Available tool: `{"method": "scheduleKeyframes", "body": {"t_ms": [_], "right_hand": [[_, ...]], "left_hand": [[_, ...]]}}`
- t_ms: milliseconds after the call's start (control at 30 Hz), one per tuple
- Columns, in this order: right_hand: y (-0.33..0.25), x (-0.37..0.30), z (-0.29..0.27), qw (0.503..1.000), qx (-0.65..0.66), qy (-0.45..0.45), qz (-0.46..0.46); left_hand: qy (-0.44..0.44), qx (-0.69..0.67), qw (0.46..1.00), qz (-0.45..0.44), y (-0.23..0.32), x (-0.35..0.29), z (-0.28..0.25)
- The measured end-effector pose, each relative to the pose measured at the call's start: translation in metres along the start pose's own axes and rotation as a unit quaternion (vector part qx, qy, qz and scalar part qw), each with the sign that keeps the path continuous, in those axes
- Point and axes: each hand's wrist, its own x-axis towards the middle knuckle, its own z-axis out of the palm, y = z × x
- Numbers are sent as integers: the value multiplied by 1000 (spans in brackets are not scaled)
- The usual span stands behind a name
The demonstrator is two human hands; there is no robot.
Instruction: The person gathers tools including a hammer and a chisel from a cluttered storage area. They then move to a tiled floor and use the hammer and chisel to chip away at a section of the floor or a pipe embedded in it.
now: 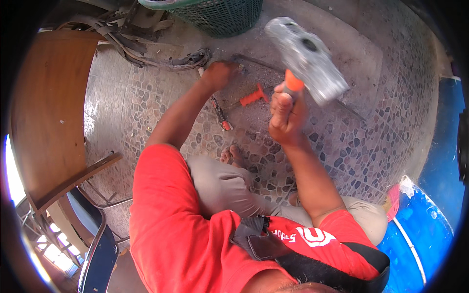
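From here I count one silver-headed, orange-necked hammer [306, 58], one chisel [251, 97] with a flanged red grip, one green plastic lattice basket [220, 18], two bare hands [219, 76] [288, 117].

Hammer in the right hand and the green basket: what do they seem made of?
Hammer head: probably steel, silvery and shiny, though blur hides fine texture. Its handle: likely plastic or rubber, going by the bright orange colour. Green basket: apparently moulded plastic, judging by its regular openwork wall and smooth rim.
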Motion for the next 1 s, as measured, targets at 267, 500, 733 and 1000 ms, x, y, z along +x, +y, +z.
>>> {"method": "scheduleKeyframes", "body": {"t_ms": [267,500,733,1000], "right_hand": [[62,-25,-3,932,-275,-124,202],[5,-8,3,998,-26,37,34],[85,-39,-7,917,-305,-145,212],[13,-11,-11,993,-85,-27,74]], "left_hand": [[12,-6,999,44,-8,0,5],[-8,19,1000,13,-1,0,2],[13,22,999,33,-6,-1,8],[11,17,1000,11,1,3,1]]}}
